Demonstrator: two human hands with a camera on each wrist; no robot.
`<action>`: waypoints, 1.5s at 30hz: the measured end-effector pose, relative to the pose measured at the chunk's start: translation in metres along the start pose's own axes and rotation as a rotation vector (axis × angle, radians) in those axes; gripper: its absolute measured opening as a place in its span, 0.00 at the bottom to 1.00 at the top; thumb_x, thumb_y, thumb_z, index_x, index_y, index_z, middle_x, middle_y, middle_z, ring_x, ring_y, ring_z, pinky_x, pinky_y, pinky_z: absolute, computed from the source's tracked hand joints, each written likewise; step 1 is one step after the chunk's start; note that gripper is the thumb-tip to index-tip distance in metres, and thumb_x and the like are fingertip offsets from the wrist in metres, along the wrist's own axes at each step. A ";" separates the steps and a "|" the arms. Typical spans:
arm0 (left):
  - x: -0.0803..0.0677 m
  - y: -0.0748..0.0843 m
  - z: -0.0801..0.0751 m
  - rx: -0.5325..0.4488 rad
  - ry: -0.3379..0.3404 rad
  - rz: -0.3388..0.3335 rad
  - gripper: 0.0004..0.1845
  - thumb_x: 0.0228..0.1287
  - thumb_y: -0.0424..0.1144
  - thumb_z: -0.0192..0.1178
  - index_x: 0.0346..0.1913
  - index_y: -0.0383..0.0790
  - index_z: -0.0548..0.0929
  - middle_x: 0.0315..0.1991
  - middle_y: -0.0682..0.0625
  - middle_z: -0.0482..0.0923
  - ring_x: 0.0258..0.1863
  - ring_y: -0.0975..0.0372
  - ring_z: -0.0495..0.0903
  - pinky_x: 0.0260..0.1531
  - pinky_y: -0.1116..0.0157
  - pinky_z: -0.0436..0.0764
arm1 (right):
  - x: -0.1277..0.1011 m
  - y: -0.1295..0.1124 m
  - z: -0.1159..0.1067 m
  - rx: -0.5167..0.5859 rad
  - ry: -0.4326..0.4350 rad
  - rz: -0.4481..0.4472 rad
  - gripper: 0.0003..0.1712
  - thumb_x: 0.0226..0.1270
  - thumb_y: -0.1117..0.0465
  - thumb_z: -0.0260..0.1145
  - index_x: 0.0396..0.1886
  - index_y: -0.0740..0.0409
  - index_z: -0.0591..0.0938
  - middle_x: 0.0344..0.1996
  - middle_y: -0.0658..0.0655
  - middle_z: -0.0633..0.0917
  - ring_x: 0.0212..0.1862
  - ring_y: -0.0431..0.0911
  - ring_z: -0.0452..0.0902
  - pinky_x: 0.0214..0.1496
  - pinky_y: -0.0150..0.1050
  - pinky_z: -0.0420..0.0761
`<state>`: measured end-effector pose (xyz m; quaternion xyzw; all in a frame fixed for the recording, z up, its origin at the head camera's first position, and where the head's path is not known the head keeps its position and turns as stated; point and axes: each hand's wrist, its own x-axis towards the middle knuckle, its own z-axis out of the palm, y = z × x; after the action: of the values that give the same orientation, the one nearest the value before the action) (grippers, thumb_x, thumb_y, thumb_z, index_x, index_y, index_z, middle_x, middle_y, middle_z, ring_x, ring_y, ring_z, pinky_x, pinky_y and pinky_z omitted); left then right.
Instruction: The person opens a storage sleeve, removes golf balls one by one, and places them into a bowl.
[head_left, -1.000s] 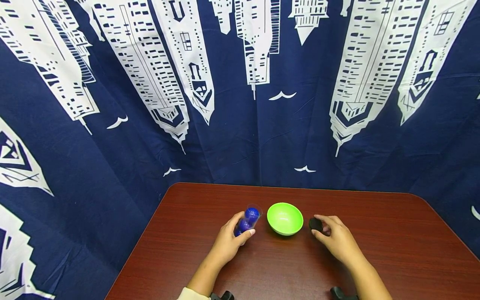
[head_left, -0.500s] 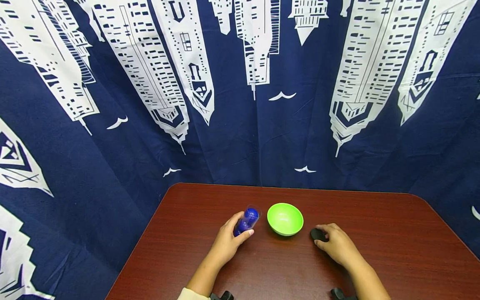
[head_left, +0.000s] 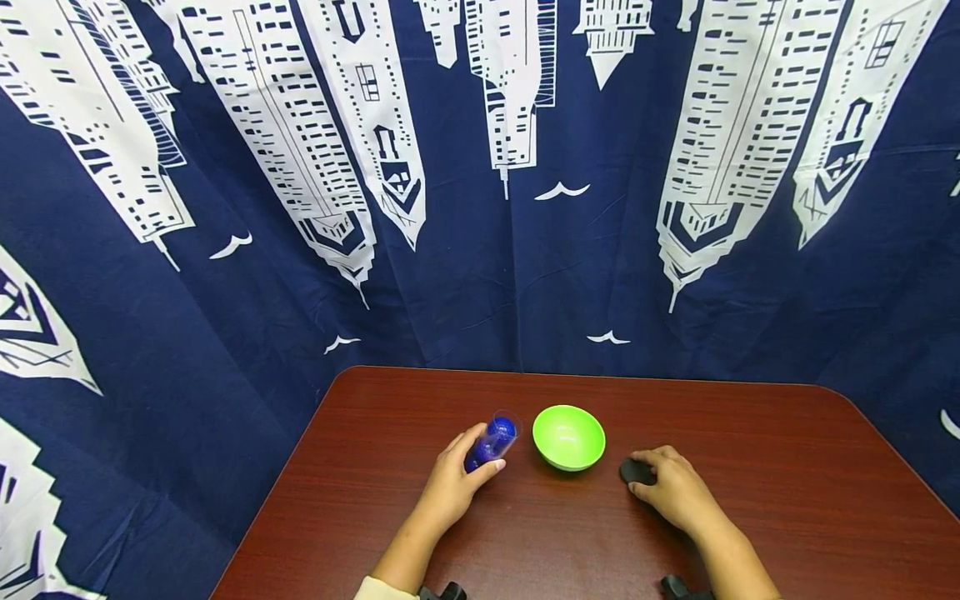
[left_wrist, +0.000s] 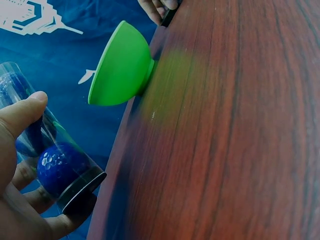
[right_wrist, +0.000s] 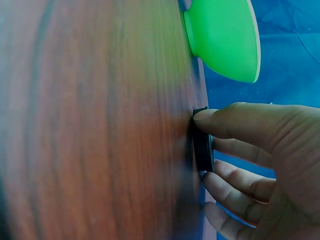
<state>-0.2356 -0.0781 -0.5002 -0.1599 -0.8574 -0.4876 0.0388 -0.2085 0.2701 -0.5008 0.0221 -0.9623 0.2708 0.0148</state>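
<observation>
Black lid lies half hidden under right hand.

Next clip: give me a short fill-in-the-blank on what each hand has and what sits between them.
1. The left hand holds a clear tube containing ____ balls.
2. The bowl standing between the hands is ____ in colour.
3. The right hand pinches a black cap that lies flat on the ____.
4. Seen from the head view, the bowl's inside is ____.

Missing words: blue; green; table; empty
</observation>
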 end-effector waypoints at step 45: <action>0.000 0.008 -0.002 0.198 0.148 0.175 0.29 0.58 0.45 0.74 0.63 0.56 0.80 0.56 0.53 0.82 0.58 0.57 0.80 0.59 0.49 0.80 | -0.003 -0.034 -0.012 0.251 0.248 -0.177 0.22 0.74 0.51 0.65 0.63 0.53 0.80 0.60 0.57 0.78 0.62 0.58 0.76 0.61 0.63 0.76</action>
<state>-0.2335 -0.0760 -0.4919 -0.1930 -0.8788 -0.4059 0.1601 -0.2035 0.2478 -0.4733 0.0750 -0.9061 0.3868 0.1540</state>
